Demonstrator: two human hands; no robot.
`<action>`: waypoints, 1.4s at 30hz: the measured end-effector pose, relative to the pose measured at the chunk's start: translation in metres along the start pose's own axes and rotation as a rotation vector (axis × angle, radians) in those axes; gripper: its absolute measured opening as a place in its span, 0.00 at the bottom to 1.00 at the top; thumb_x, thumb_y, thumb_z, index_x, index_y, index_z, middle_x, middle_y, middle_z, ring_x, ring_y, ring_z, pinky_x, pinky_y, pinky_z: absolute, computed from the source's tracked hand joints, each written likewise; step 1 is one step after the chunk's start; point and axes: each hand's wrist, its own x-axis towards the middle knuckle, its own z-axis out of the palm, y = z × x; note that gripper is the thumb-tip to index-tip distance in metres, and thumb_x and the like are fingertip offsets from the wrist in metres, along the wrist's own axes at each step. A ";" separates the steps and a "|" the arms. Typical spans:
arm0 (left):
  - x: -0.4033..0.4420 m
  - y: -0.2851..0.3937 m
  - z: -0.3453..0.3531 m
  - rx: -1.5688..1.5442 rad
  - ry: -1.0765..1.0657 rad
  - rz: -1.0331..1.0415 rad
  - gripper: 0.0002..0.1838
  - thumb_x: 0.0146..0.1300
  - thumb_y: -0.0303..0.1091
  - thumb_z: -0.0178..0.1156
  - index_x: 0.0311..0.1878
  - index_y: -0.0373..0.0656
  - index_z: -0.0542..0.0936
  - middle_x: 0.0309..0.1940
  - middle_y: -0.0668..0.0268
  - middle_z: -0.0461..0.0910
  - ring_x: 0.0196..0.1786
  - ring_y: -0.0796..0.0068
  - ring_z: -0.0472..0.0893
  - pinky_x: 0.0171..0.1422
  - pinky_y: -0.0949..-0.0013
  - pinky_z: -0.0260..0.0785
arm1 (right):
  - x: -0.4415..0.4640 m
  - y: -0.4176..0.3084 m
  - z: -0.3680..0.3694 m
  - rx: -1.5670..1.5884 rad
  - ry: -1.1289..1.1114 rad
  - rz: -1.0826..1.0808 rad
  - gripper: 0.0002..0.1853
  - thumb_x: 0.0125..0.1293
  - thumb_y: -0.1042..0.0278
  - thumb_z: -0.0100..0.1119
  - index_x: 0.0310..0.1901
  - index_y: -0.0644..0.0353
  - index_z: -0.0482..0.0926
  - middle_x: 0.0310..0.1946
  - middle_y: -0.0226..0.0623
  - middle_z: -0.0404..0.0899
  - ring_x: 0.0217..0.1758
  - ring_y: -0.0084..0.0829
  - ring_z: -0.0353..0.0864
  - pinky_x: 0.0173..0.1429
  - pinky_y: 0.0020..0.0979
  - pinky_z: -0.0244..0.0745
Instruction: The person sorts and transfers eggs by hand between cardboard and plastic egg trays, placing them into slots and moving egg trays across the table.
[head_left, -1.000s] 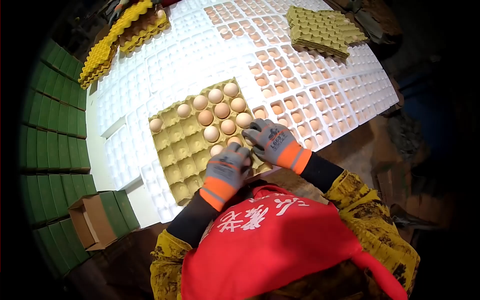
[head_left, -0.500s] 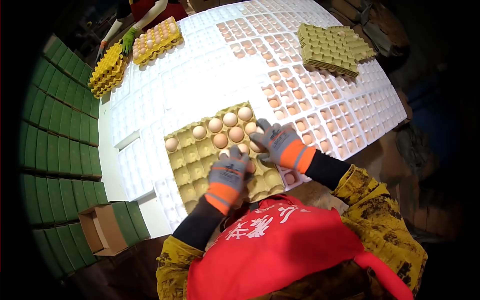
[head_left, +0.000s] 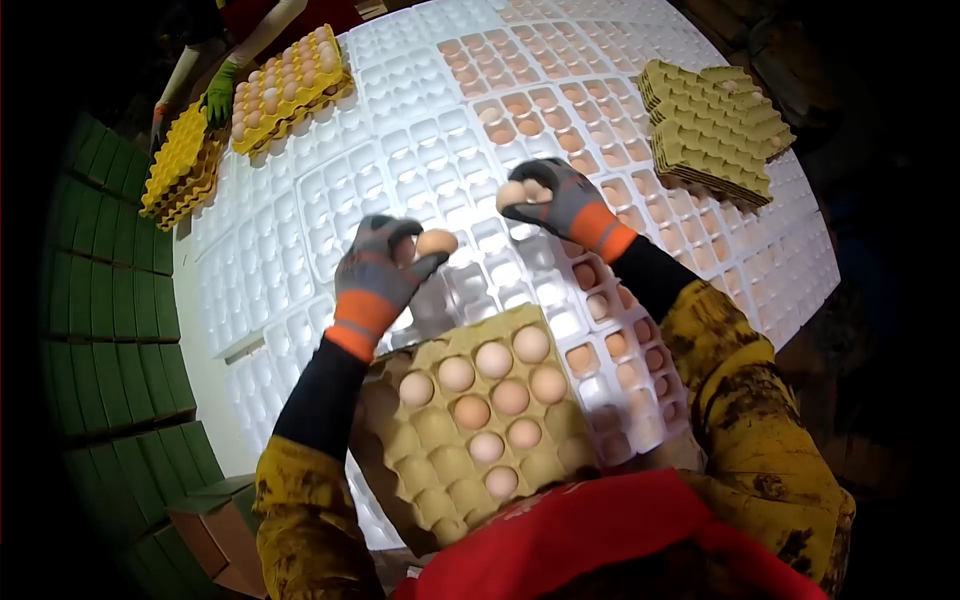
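Both hands wear grey gloves with orange cuffs. My left hand (head_left: 378, 268) is closed on eggs, with a brown egg (head_left: 436, 243) showing at the fingertips and another partly hidden by the fingers. To its right, my right hand (head_left: 560, 200) grips a pale egg (head_left: 512, 195), with a second one beside it in the fingers. Both hands are above white plastic trays (head_left: 425, 185) with moulded cups. Nearer my body lies a pulp egg tray (head_left: 425, 440) holding several eggs, its left cups bare.
Filled white trays (head_left: 610, 210) spread to the right, beneath a stack of pulp trays (head_left: 712, 130). At far left, another person's green-gloved hand (head_left: 218, 95) touches a yellow tray of eggs (head_left: 290, 85) near yellow trays (head_left: 185, 165). Green boxes (head_left: 120, 290) line the left side.
My hands have risen from the pulp tray and moved forward over the white trays, now carrying eggs. Fewer eggs sit in the pulp tray, and the view has shifted.
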 end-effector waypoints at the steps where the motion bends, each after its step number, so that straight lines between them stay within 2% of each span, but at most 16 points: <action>1: 0.031 -0.014 0.018 0.072 0.024 -0.016 0.23 0.53 0.49 0.75 0.48 0.47 0.86 0.48 0.60 0.80 0.48 0.57 0.82 0.54 0.61 0.76 | 0.026 0.008 0.017 -0.157 0.072 -0.086 0.27 0.52 0.47 0.74 0.50 0.51 0.82 0.54 0.40 0.80 0.55 0.44 0.81 0.60 0.41 0.76; 6: 0.131 -0.046 0.089 0.351 -0.055 -0.202 0.26 0.63 0.58 0.62 0.57 0.53 0.83 0.54 0.58 0.78 0.52 0.56 0.83 0.57 0.57 0.75 | 0.096 0.029 0.078 -0.494 0.039 0.069 0.22 0.60 0.51 0.67 0.56 0.46 0.81 0.58 0.41 0.78 0.59 0.44 0.81 0.61 0.43 0.76; 10: 0.134 -0.071 0.095 0.536 -0.200 -0.085 0.33 0.69 0.61 0.53 0.71 0.53 0.72 0.57 0.56 0.78 0.55 0.54 0.82 0.58 0.55 0.75 | 0.117 0.083 0.063 0.134 0.130 0.025 0.16 0.69 0.55 0.59 0.56 0.46 0.84 0.48 0.42 0.85 0.53 0.40 0.85 0.53 0.40 0.82; 11: 0.131 -0.077 0.089 0.494 -0.227 -0.067 0.33 0.72 0.61 0.48 0.73 0.53 0.70 0.62 0.55 0.76 0.61 0.55 0.81 0.60 0.56 0.74 | 0.118 0.061 0.038 0.360 -0.129 0.454 0.16 0.71 0.58 0.59 0.56 0.50 0.84 0.46 0.37 0.86 0.44 0.31 0.87 0.43 0.32 0.84; 13: 0.130 -0.101 0.093 0.303 0.071 0.026 0.30 0.69 0.55 0.60 0.70 0.51 0.75 0.53 0.57 0.83 0.49 0.58 0.84 0.52 0.60 0.76 | 0.115 0.085 0.030 0.616 -0.016 0.341 0.16 0.73 0.61 0.59 0.57 0.54 0.83 0.46 0.34 0.85 0.38 0.24 0.86 0.35 0.27 0.83; 17: 0.140 -0.135 0.102 -0.586 0.368 -0.246 0.25 0.65 0.39 0.67 0.65 0.50 0.79 0.50 0.63 0.83 0.48 0.64 0.83 0.54 0.64 0.76 | 0.129 0.138 0.040 0.578 0.417 0.018 0.15 0.74 0.63 0.57 0.59 0.53 0.82 0.48 0.35 0.85 0.46 0.27 0.85 0.51 0.29 0.81; 19: 0.133 -0.166 0.124 -0.242 0.427 -0.066 0.22 0.66 0.38 0.64 0.64 0.55 0.80 0.56 0.64 0.82 0.56 0.64 0.80 0.63 0.63 0.71 | 0.113 0.138 0.044 -0.039 0.336 -0.139 0.16 0.74 0.66 0.55 0.59 0.49 0.82 0.49 0.40 0.85 0.47 0.34 0.85 0.54 0.31 0.79; 20: 0.128 -0.181 0.122 0.109 0.277 0.006 0.21 0.67 0.37 0.61 0.63 0.61 0.81 0.62 0.65 0.79 0.65 0.62 0.76 0.72 0.62 0.63 | 0.113 0.152 0.051 -0.406 0.448 -0.465 0.17 0.73 0.68 0.54 0.60 0.48 0.81 0.50 0.44 0.84 0.51 0.39 0.84 0.58 0.32 0.77; 23: 0.096 -0.155 0.102 0.501 0.306 0.082 0.20 0.70 0.40 0.59 0.64 0.62 0.81 0.65 0.62 0.78 0.68 0.55 0.74 0.75 0.62 0.60 | 0.066 0.107 0.032 0.110 0.349 -0.258 0.17 0.72 0.69 0.56 0.61 0.51 0.81 0.51 0.40 0.85 0.53 0.35 0.85 0.59 0.31 0.78; 25: 0.071 -0.129 0.058 -0.435 0.103 -0.078 0.21 0.72 0.39 0.62 0.64 0.42 0.79 0.60 0.57 0.82 0.63 0.65 0.79 0.68 0.66 0.69 | 0.028 0.074 0.013 0.298 0.297 -0.237 0.17 0.71 0.69 0.60 0.61 0.55 0.81 0.50 0.36 0.86 0.52 0.28 0.85 0.58 0.29 0.78; 28: -0.008 -0.039 -0.020 -0.377 -0.070 -0.020 0.16 0.74 0.30 0.56 0.61 0.36 0.80 0.55 0.63 0.84 0.56 0.76 0.80 0.66 0.70 0.69 | -0.068 -0.015 -0.038 0.271 -0.028 -0.057 0.15 0.70 0.72 0.61 0.56 0.60 0.83 0.53 0.36 0.85 0.52 0.26 0.85 0.57 0.28 0.79; 30: -0.073 0.012 -0.038 -0.371 -0.111 0.050 0.19 0.61 0.30 0.71 0.56 0.40 0.83 0.46 0.64 0.84 0.49 0.73 0.82 0.58 0.68 0.72 | -0.123 -0.048 -0.050 0.427 -0.246 0.029 0.16 0.63 0.73 0.68 0.53 0.58 0.85 0.43 0.33 0.85 0.42 0.25 0.84 0.47 0.29 0.79; 33: -0.137 0.064 -0.026 -0.115 -0.147 0.385 0.27 0.52 0.35 0.76 0.57 0.43 0.81 0.45 0.59 0.81 0.47 0.55 0.80 0.52 0.57 0.72 | -0.172 -0.070 -0.044 -0.007 -0.279 -0.304 0.23 0.59 0.57 0.73 0.56 0.49 0.83 0.48 0.38 0.83 0.49 0.39 0.83 0.51 0.39 0.80; 37: -0.181 0.095 0.010 0.109 -0.211 0.464 0.29 0.55 0.44 0.69 0.60 0.45 0.79 0.52 0.59 0.77 0.52 0.56 0.77 0.56 0.56 0.67 | -0.206 -0.078 -0.003 -0.477 -0.306 -0.424 0.25 0.60 0.55 0.70 0.59 0.47 0.80 0.57 0.36 0.78 0.55 0.40 0.77 0.58 0.41 0.74; 39: -0.202 0.098 0.029 0.303 -0.151 0.476 0.25 0.56 0.40 0.65 0.58 0.46 0.79 0.49 0.60 0.77 0.50 0.58 0.76 0.54 0.56 0.66 | -0.206 -0.072 -0.003 -0.354 -0.243 -0.415 0.23 0.61 0.59 0.69 0.59 0.48 0.79 0.55 0.33 0.79 0.52 0.36 0.79 0.55 0.38 0.75; 42: -0.214 0.089 0.053 0.315 -0.162 0.470 0.21 0.56 0.37 0.63 0.54 0.47 0.79 0.44 0.61 0.76 0.48 0.58 0.75 0.53 0.56 0.65 | -0.208 -0.073 -0.015 0.550 -0.180 0.116 0.19 0.68 0.60 0.61 0.58 0.58 0.79 0.55 0.34 0.79 0.52 0.30 0.82 0.56 0.30 0.80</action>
